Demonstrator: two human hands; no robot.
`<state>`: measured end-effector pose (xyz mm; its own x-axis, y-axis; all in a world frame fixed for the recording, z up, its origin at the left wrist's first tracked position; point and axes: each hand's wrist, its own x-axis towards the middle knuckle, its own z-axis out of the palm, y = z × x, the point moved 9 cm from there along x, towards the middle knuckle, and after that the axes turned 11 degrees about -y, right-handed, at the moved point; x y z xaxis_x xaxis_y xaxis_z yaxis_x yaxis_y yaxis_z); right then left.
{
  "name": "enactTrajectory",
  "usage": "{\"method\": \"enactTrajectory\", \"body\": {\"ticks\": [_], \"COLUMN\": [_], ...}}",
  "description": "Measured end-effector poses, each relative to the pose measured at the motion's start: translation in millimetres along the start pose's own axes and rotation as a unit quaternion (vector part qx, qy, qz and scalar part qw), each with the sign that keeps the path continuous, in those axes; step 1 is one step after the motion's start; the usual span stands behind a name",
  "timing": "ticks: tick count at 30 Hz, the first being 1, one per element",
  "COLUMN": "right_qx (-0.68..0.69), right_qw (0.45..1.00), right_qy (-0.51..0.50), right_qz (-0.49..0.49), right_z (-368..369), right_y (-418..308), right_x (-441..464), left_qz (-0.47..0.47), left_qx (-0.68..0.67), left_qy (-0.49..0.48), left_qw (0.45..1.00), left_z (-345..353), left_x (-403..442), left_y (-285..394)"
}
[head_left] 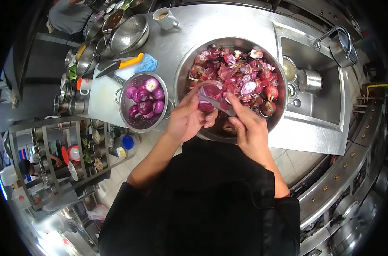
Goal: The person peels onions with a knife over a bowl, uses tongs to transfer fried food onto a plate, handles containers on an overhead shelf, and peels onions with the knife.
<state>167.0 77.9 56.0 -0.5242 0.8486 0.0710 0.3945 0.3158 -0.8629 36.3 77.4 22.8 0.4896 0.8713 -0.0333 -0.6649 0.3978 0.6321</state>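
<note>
My left hand (183, 121) is closed around a red onion (210, 93), holding it over the near side of a big steel bowl (282, 102). In my right hand (251, 132) is a small knife (221, 106), its greyish blade lying across the onion; my fingers hide the handle. Below both hands, the bowl is full of red onions and loose skins (228, 70) in dark liquid. To the left stands a steel colander (128, 120) with several peeled purple onions (145, 106).
Left of the bowl are a white cutting board (102, 102), an orange-handled knife (130, 62), a blue cloth (147, 63) and a white mug (166, 19). A sink (326, 100) with pots lies right. Another person (68, 17) is at upper left.
</note>
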Motion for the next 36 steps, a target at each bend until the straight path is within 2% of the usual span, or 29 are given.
{"method": "enactTrajectory", "body": {"ticks": [5, 7, 11, 12, 14, 15, 17, 19, 20, 22, 23, 25, 26, 28, 30, 32, 34, 36], "right_qx": [0.007, 0.016, 0.032, 0.102, 0.226, 0.288, 0.324, 0.31, 0.284, 0.283, 0.212, 0.063, 0.066, 0.067, -0.001, 0.053, 0.054, 0.057], "right_qw": [1.0, 0.999, 0.999, 0.993, 0.973, 0.956, 0.944, 0.949, 0.957, 0.956, 0.974, 0.992, 0.986, 0.969, 0.997, 0.998, 0.998, 0.997], "right_qy": [0.002, 0.005, -0.025, 0.021, 0.037, 0.053, 0.064, 0.061, 0.053, 0.048, 0.063, 0.102, 0.056, 0.007, 0.076, 0.002, -0.011, -0.044], "right_qz": [-0.006, -0.047, -0.035, -0.062, 0.006, 0.038, 0.024, 0.019, 0.005, 0.061, 0.054, 0.05, 0.144, 0.236, 0.028, 0.046, 0.011, 0.02], "right_z": [-2.7, -2.0, 6.5, 1.4, -1.3, -2.5, -8.0, -3.4, -2.9, -10.1, -19.9, -39.5, -35.7, -26.7, -30.5, -15.3, -11.7, -3.4], "right_y": [-7.1, -12.5, 0.7, 5.8, 22.1, 29.8, 35.8, 43.9, 42.1, 45.8, 49.1, 54.4, 67.5, 78.8, 42.9, 25.4, 10.0, 10.7], "right_x": [3.2, 4.8, 5.7, 7.5, 4.3, 1.8, 0.9, -3.1, -3.3, -2.3, 1.1, 6.9, 5.3, -4.2, -7.3, -12.6, -11.8, -11.3], "left_qz": [-0.002, -0.008, -0.023, -0.032, -0.041, -0.014, 0.012, -0.013, -0.013, -0.031, -0.03, 0.025, 0.027, 0.09, 0.075, 0.058, 0.061, 0.058], "left_qx": [0.029, 0.031, 0.052, 0.061, 0.071, 0.092, 0.112, 0.05, 0.05, 0.103, 0.103, 0.279, 0.279, 0.325, 0.341, 0.356, 0.346, 0.32], "left_qy": [-0.004, -0.014, -0.013, -0.009, -0.004, -0.001, 0.0, -0.008, -0.007, 0.048, 0.048, 0.098, 0.099, 0.105, 0.118, 0.126, 0.104, 0.105], "left_qw": [1.0, 0.999, 0.998, 0.998, 0.997, 0.996, 0.994, 0.999, 0.999, 0.993, 0.993, 0.955, 0.955, 0.936, 0.929, 0.924, 0.93, 0.94], "left_z": [1.6, 3.5, 1.9, -1.1, -2.0, 0.7, 0.6, -5.6, -6.9, -18.5, -19.6, -25.0, -24.6, -18.9, -20.1, -21.5, -18.5, -17.9], "left_x": [0.2, 1.0, -0.6, -3.0, -3.9, -1.5, 0.4, -1.0, -1.2, -2.1, -0.6, -0.5, 1.2, 1.1, 0.1, -0.8, 2.0, 2.4], "left_y": [1.7, 2.6, 8.1, 7.5, 6.5, 11.4, 14.6, 5.1, 4.1, 1.8, -0.5, 13.9, 14.0, 27.1, 30.0, 27.6, 27.2, 26.0]}}
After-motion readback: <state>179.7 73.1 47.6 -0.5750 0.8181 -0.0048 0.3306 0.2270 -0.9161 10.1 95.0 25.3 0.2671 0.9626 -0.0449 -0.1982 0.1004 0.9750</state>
